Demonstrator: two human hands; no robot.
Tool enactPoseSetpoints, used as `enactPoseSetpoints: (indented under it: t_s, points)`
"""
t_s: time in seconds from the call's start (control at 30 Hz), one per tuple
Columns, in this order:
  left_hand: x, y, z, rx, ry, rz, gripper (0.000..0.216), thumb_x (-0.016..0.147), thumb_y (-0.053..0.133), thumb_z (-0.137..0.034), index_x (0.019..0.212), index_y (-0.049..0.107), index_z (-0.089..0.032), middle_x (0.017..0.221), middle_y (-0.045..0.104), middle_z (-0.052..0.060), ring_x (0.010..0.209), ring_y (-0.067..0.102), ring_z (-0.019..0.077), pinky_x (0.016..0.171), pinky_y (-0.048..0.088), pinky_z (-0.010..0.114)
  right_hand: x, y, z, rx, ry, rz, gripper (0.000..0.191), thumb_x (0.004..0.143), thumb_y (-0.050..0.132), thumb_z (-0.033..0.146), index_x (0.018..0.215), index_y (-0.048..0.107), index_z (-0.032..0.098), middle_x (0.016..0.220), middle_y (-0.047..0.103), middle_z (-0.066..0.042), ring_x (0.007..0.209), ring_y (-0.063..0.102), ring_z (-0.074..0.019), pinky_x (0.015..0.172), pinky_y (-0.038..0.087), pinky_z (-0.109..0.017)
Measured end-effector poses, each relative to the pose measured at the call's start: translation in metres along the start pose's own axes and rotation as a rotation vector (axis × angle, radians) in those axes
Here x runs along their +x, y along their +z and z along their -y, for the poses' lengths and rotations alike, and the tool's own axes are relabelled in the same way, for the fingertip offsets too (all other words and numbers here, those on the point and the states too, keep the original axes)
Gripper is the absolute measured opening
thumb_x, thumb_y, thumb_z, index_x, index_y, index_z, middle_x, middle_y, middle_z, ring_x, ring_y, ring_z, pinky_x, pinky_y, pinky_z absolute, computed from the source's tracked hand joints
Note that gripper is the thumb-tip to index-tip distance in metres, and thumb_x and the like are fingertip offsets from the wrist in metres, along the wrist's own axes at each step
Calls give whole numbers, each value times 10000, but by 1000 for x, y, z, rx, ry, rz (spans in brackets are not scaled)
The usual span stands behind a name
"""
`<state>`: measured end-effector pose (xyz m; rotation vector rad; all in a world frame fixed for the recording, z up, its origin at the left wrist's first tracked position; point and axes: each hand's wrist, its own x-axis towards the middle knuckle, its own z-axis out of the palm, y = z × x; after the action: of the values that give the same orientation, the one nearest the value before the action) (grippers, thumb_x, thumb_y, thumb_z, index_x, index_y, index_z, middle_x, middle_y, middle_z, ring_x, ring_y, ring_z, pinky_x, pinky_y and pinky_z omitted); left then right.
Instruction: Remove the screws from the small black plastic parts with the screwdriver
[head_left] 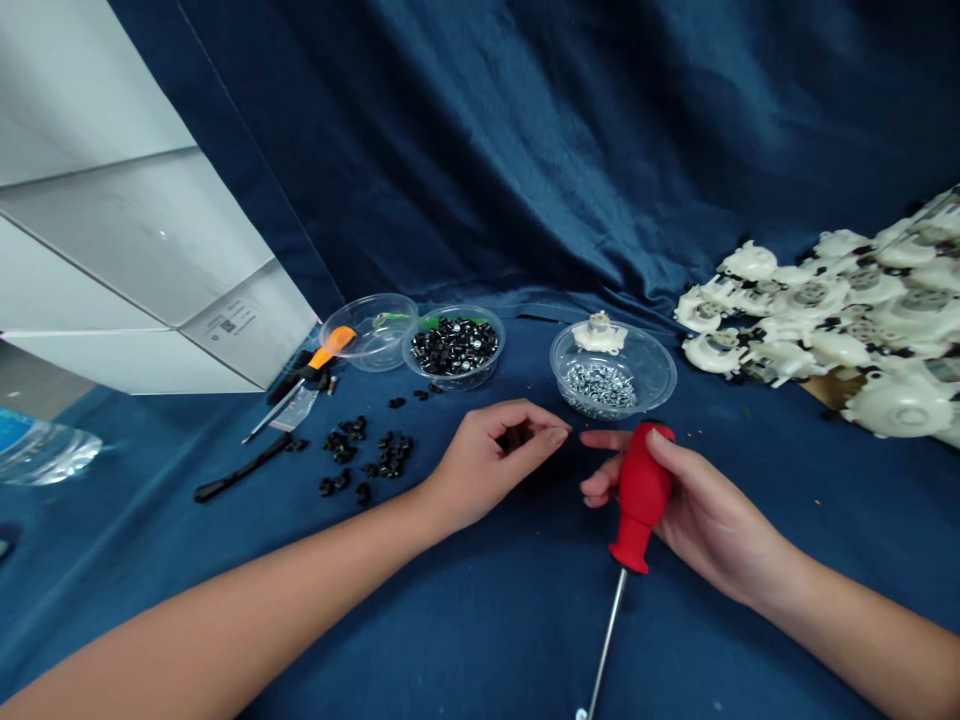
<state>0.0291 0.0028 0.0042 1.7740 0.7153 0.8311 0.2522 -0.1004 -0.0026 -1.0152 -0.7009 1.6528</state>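
In the head view, my right hand [701,500] grips a red-handled screwdriver [643,495], its steel shaft pointing down toward me. A small shiny piece shows at the tip near the bottom edge. My left hand [487,455] is closed in a pinch at thumb and forefinger; whatever lies between the fingertips is too small to make out. Just beyond both hands stands a clear plastic bowl [652,375] with small silver screws [600,388] in it. A cream-coloured plastic part [600,335] rests at that bowl's far rim.
Left of the bowl are a tub of black parts [457,347], an empty clear container [375,345], an orange-handled screwdriver [330,348] and loose black pieces [390,455]. Cream housings [840,300] pile up at right. White boxes [150,240] and a water bottle [49,450] stand left.
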Motion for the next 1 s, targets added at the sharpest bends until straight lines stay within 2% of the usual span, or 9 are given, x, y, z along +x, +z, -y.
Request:
enactPoseSetpoints:
  t_s: [0.1,0.2,0.27,0.37,0.57,0.63,0.7,0.8,1.0]
  points:
    - [0,1,1,179,90,-61,169,1033,688,-250,1114,830,-206,965,694,44,793,622,178,702,474,317,-4,0,-7,-150,-117,-18,515,996,663,659,1149,855,206,887,846,-107,840,772,-243,772,610,-344]
    - [0,2,0,343,129,8,278,921,667,-140,1155,795,-218,984,687,43,938,657,230,826,518,375,-10,-4,-14,-301,-214,-67,582,933,672,740,977,848,186,679,717,-49,587,620,-174,529,477,-287]
    - [-1,3,-1,453,140,62,297,854,693,-141,1129,774,-217,984,699,39,960,653,252,879,522,417,-12,-7,-13,-329,-215,-152,592,935,658,753,927,826,185,591,628,-10,472,496,-136,443,374,-279]
    - [-1,5,-1,560,158,124,245,822,743,-200,1065,761,-215,991,715,37,924,649,261,911,523,458,-14,-12,-3,-245,-213,-292,550,972,637,720,910,810,201,588,633,-8,424,444,-118,435,386,-284]
    - [-1,5,3,561,205,180,106,879,774,-230,984,777,-218,985,720,26,900,664,239,973,515,470,-7,-30,20,-116,-345,-476,493,962,683,683,843,837,230,692,712,-41,448,510,-123,460,475,-297]
    - [0,4,4,544,236,210,59,952,760,-271,974,756,-216,969,725,27,896,659,234,915,519,430,-4,-37,23,-122,-382,-478,472,957,703,670,847,850,235,662,696,-31,457,523,-126,474,481,-293]
    - [0,3,3,510,252,245,123,1016,740,-328,980,726,-211,955,734,32,894,653,232,856,516,395,-2,-42,23,-128,-394,-468,458,962,703,660,851,853,242,611,670,-22,465,526,-137,485,484,-297]
    - [1,2,3,454,228,253,124,1056,716,-340,1058,709,-216,951,751,35,913,658,231,820,517,365,-2,-48,20,-152,-373,-431,467,959,696,680,862,844,247,533,605,-6,467,515,-159,470,465,-313]
    - [1,3,4,390,233,206,78,1057,718,-272,1108,724,-213,963,740,23,884,662,202,876,535,362,-11,-57,15,-268,-324,-274,448,932,730,696,898,826,260,711,721,-36,448,535,-148,424,414,-318]
